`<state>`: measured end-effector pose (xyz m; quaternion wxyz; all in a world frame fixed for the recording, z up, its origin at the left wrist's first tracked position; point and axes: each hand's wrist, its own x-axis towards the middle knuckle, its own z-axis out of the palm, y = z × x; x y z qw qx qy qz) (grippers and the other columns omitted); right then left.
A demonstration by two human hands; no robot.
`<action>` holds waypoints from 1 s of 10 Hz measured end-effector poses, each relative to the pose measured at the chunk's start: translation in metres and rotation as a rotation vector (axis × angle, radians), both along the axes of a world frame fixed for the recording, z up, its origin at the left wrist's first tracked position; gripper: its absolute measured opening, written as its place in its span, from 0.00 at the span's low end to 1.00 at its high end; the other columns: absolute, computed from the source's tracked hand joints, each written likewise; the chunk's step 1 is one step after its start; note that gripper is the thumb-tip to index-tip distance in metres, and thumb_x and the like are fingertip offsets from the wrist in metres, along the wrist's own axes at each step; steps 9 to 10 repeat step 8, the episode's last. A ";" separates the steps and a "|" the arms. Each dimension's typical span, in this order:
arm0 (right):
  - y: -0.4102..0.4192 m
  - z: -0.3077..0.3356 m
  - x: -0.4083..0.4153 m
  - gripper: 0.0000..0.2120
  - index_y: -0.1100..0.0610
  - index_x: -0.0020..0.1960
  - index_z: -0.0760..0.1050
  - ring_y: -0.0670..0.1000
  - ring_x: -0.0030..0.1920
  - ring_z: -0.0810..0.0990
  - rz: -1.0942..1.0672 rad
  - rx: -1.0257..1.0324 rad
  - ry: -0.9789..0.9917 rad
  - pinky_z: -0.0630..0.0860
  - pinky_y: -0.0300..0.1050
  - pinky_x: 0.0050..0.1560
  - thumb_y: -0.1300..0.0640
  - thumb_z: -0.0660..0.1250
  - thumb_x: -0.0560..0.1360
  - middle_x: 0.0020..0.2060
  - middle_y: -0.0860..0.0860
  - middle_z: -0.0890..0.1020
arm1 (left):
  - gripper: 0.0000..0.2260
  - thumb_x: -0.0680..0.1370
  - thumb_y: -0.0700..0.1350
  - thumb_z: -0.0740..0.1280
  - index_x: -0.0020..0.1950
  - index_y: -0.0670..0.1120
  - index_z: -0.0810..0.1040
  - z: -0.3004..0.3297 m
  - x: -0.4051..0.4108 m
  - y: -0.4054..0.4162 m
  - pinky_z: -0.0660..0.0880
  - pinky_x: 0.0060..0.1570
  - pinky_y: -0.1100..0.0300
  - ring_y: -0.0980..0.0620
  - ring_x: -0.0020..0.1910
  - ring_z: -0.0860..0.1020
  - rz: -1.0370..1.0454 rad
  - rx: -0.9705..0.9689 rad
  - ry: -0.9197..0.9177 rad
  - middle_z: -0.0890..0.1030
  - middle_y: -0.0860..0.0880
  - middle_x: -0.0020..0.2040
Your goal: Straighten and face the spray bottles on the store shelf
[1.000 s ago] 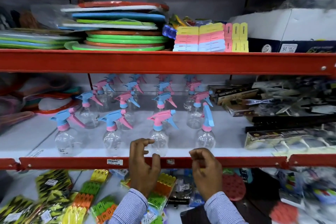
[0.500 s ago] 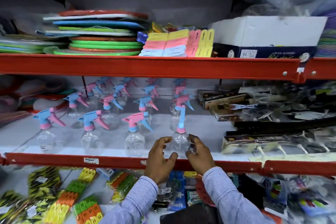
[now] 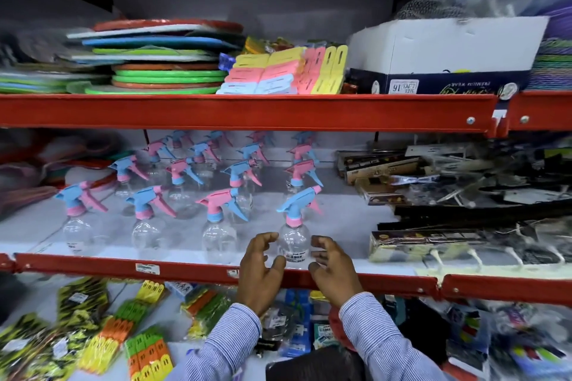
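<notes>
Change: front right bottle (image 3: 293, 238) turned since half a second earlier, blue nozzle swung from facing forward to pointing left like its neighbours.
Left hand (image 3: 261, 269): fingers spread, just beside bottle, gripping nothing.
Right hand (image 3: 332, 266): fingers curled loosely, released, close on other side.
Place: front row, white shelf (image 3: 340, 226), behind red rail (image 3: 185, 271).

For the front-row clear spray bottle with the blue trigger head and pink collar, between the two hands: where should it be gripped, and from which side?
Grip the clear spray bottle with the blue trigger head and pink collar by its round lower body, from the front, the left hand and right hand cupping opposite sides. It stands upright at the red shelf edge, and the rounded body suits turning; the trigger overhangs.
</notes>
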<state>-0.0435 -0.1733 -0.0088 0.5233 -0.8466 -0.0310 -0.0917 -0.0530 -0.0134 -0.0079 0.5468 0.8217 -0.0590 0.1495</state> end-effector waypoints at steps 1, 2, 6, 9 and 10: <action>0.000 0.000 0.000 0.19 0.55 0.59 0.71 0.48 0.53 0.79 -0.019 0.022 -0.002 0.75 0.37 0.54 0.66 0.64 0.70 0.57 0.52 0.79 | 0.19 0.70 0.48 0.61 0.62 0.52 0.73 0.002 0.002 0.000 0.75 0.60 0.50 0.53 0.61 0.75 -0.007 -0.004 0.011 0.78 0.52 0.62; 0.002 0.001 -0.001 0.17 0.54 0.57 0.72 0.48 0.52 0.79 -0.031 0.026 0.008 0.75 0.37 0.53 0.66 0.64 0.70 0.55 0.52 0.79 | 0.21 0.71 0.50 0.61 0.64 0.53 0.72 0.004 0.004 0.001 0.75 0.60 0.50 0.52 0.63 0.74 -0.021 -0.005 0.033 0.77 0.53 0.64; 0.006 0.001 -0.003 0.17 0.53 0.56 0.70 0.48 0.52 0.78 -0.049 -0.015 0.018 0.74 0.38 0.53 0.65 0.66 0.70 0.56 0.51 0.77 | 0.22 0.74 0.48 0.63 0.69 0.56 0.68 0.001 0.009 0.006 0.71 0.66 0.52 0.52 0.68 0.70 -0.071 0.043 0.063 0.73 0.52 0.70; 0.008 -0.001 -0.012 0.17 0.52 0.53 0.72 0.48 0.52 0.79 -0.159 -0.014 -0.135 0.78 0.46 0.56 0.67 0.66 0.68 0.52 0.51 0.79 | 0.28 0.71 0.53 0.61 0.72 0.56 0.65 -0.004 0.009 0.010 0.68 0.71 0.45 0.51 0.71 0.68 -0.063 0.026 -0.003 0.69 0.51 0.73; 0.008 -0.001 -0.012 0.17 0.52 0.53 0.72 0.48 0.52 0.79 -0.159 -0.014 -0.135 0.78 0.46 0.56 0.67 0.66 0.68 0.52 0.51 0.79 | 0.28 0.71 0.53 0.61 0.72 0.56 0.65 -0.004 0.009 0.010 0.68 0.71 0.45 0.51 0.71 0.68 -0.063 0.026 -0.003 0.69 0.51 0.73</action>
